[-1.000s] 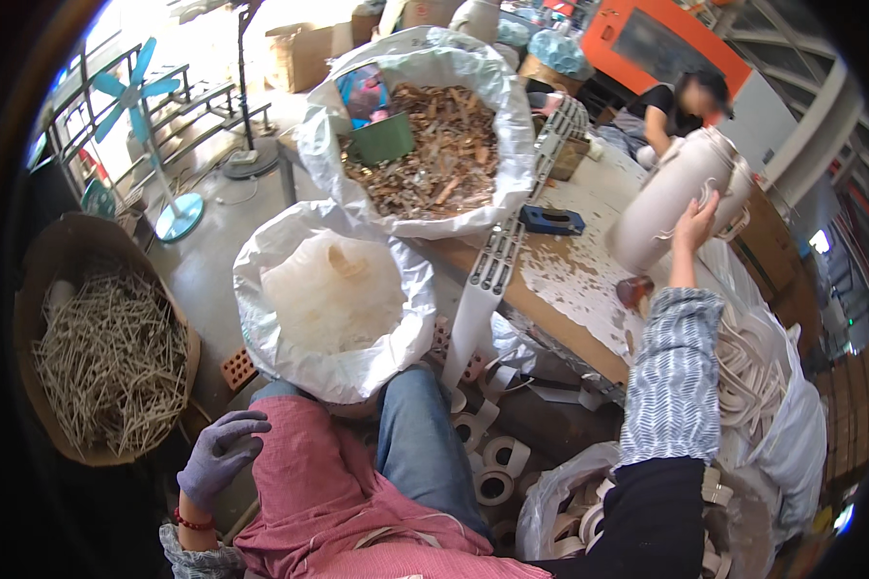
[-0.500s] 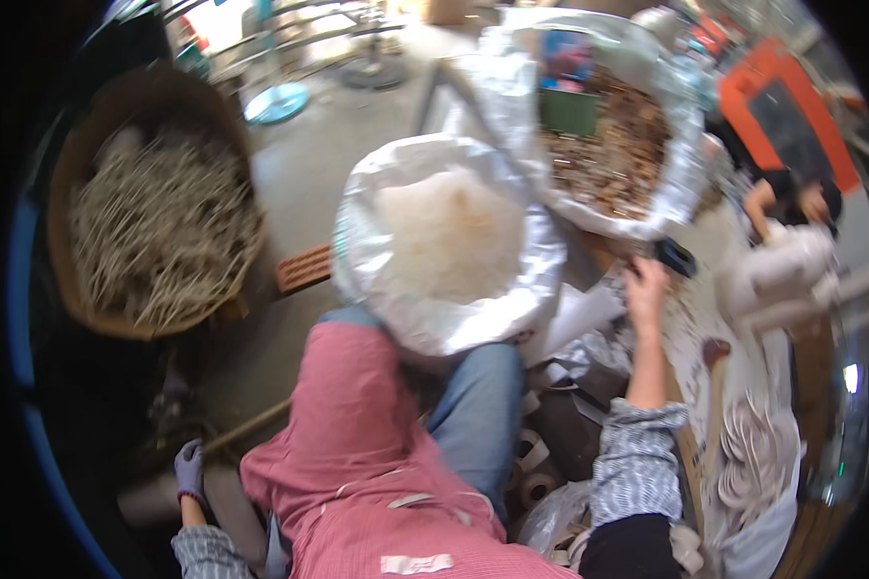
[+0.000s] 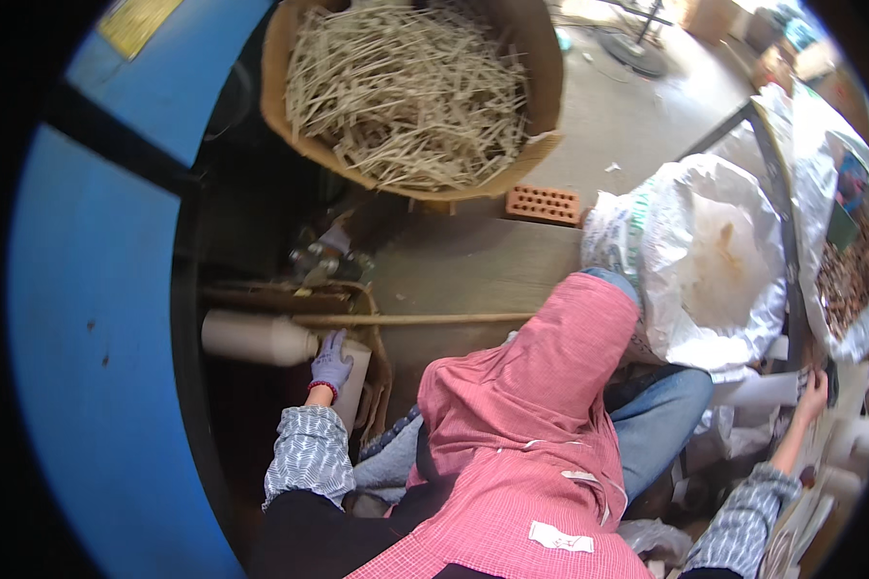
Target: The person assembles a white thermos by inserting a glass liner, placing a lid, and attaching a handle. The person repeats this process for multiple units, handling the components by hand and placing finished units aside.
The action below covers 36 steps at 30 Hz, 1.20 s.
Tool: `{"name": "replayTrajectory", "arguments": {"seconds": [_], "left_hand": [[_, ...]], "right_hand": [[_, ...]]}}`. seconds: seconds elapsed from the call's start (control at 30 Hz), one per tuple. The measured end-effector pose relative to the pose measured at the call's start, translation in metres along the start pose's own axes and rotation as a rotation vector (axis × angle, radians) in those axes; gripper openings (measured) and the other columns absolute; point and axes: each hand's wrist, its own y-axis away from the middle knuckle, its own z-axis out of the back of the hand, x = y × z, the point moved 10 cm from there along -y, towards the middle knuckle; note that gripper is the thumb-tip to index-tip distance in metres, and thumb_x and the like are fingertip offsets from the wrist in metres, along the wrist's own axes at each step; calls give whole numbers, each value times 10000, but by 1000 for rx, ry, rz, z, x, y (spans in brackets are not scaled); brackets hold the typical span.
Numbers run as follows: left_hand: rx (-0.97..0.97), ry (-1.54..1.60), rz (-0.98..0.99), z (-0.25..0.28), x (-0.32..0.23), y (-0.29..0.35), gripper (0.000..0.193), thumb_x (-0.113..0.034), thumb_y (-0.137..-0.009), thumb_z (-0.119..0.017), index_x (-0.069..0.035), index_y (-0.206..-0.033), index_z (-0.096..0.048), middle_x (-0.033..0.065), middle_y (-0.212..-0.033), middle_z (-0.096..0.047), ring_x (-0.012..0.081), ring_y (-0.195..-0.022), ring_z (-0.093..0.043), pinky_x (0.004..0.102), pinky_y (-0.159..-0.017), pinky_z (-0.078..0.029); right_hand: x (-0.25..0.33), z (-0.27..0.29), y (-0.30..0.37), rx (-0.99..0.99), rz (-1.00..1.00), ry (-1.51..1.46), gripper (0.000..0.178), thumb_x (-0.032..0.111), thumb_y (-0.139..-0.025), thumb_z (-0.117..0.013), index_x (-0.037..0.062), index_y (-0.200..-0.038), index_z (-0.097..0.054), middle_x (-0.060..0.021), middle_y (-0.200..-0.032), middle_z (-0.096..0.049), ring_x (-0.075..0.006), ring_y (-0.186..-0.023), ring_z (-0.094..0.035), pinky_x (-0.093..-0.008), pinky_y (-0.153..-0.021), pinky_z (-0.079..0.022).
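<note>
Seen from the head camera, looking steeply down over a pink checked apron [image 3: 541, 434] and blue jeans [image 3: 661, 434].

Low at left, gloved in thin lilac fabric with a red cuff: the left hand [image 3: 331, 362], fingers curled over the top of a pale cream cylinder [image 3: 350, 381], closed on it, not spread. Lying just beside that, crosswise and touching the hand's fingertips, a second cream tube [image 3: 256, 338] (smooth, matt, rounded at its end, looking like cardboard or plastic). Both set in the dark gap beside a broad blue curved wall [image 3: 97, 318], smooth and slightly scuffed. Patterned grey-white sleeve [image 3: 304, 458] running back from the wrist.

Just above the hand, a thin wooden stick [image 3: 415, 317] lying flat across brown cardboard [image 3: 473, 265].

At the top, a large round brown basket [image 3: 410, 92], heaped with pale, dry, straw-like strips, tangled and stiff. Below its rim, a small orange perforated brick [image 3: 543, 204] on the concrete floor [image 3: 637, 106].

At right, a white woven sack [image 3: 714, 261], crinkled and glossy, mouth rolled open, with whitish contents stained tan in the middle. Further right, another sack [image 3: 854, 280] holding brown chips.

Far right and low: the right hand [image 3: 813, 394], bare, arm stretched out, resting at the edge of a cluttered worktop [image 3: 845, 454]; too small and bent by the lens to tell whether closed on anything.
</note>
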Motion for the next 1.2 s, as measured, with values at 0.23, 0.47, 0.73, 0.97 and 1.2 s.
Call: {"name": "replayTrajectory", "arguments": {"seconds": [0.23, 0.47, 0.73, 0.97, 1.2], "left_hand": [[445, -330, 32, 4, 34, 12, 319, -451, -741, -723, -169, -891, -731, 109, -1040, -678, 310, -1030, -615, 427, -896, -465], [-418, -108, -1021, 280, -321, 147, 199, -343, -701, -733, -185, -769, -634, -30, -758, -567, 218, -773, -545, 380, -709, -422], [-31, -503, -2014, 139, -504, 326, 88, -185, -795, -556, -157, -870, -592, 20, -880, -533, 214, -807, -531, 310, -698, -456], [-64, 519, -1531, 241, -620, 161, 434, -124, -756, -754, -50, -1159, -613, 141, -1212, -603, 317, -1089, -596, 394, -918, -484], [839, 813, -1125, 149, -705, 92, 680, -155, -833, -739, -101, -1429, -415, 105, -1441, -404, 198, -1289, -421, 311, -1051, -390]], "right_hand": [[170, 39, 63, -58, 145, 94, 81, 107, -903, -622, 30, -926, -617, -90, -1032, -626, -186, -931, -564, -325, -826, -453], [257, -67, 155, 322, -401, -953, 310, 60, -918, -597, 44, -1225, -561, -80, -1263, -525, -135, -1049, -539, -265, -862, -441], [418, -66, 141, 582, 210, -763, 1073, 490, -762, -759, 116, -1530, -109, -168, -1543, -228, -345, -1379, -312, -443, -1086, -347], [362, -58, 209, 294, 105, -932, 1020, 252, -687, -842, 125, -1499, -238, -132, -1524, -302, -424, -1406, -232, -495, -1142, -238], [347, -46, 205, 234, -299, -1475, 443, 124, -769, -787, 90, -1170, -601, -111, -1341, -511, -288, -1312, -403, -409, -1114, -274]]}}
